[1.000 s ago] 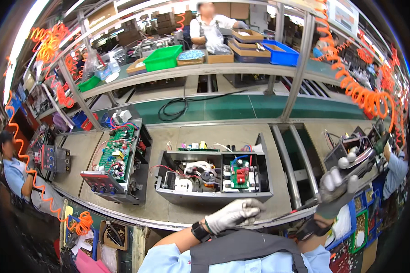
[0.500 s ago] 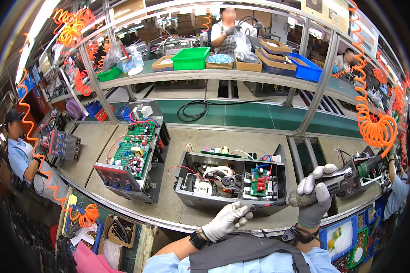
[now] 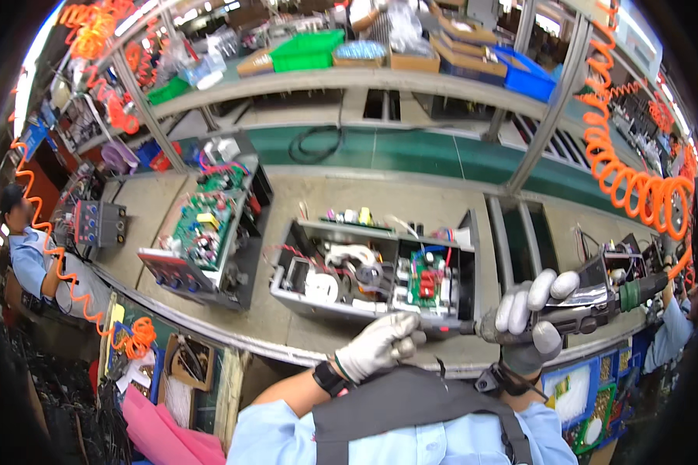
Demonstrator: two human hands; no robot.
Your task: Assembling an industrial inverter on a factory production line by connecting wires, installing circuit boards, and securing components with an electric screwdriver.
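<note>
My right hand point(image 3: 531, 310), in a pale glove, is wrapped round a dark air screwdriver point(image 3: 578, 319) lying almost level, its bit end toward the left. A thin bit point(image 3: 451, 328) with a red mark runs from it to my left hand point(image 3: 380, 345). That gloved hand is closed, thumb and fingers pinched at the bit's tip; whatever is between them is hidden. Just beyond both hands sits an open grey metal housing point(image 3: 341, 308). Inside are a white round part point(image 3: 322, 287), coiled cables and a green circuit board point(image 3: 429, 279) with red components.
Another unit point(image 3: 202, 232) with an upright green board stands left. An orange coiled air hose point(image 3: 636, 194) hangs at right and reaches the tool. Blue parts bins point(image 3: 578, 395) sit near right, cartons point(image 3: 186, 360) near left. A shelf point(image 3: 302, 84) holds trays. Co-workers are at both sides.
The whole view has shifted and tilted, so the housing and the bench appear higher and further left. Both hands keep the same grip, the left one still pinched at the bit's tip.
</note>
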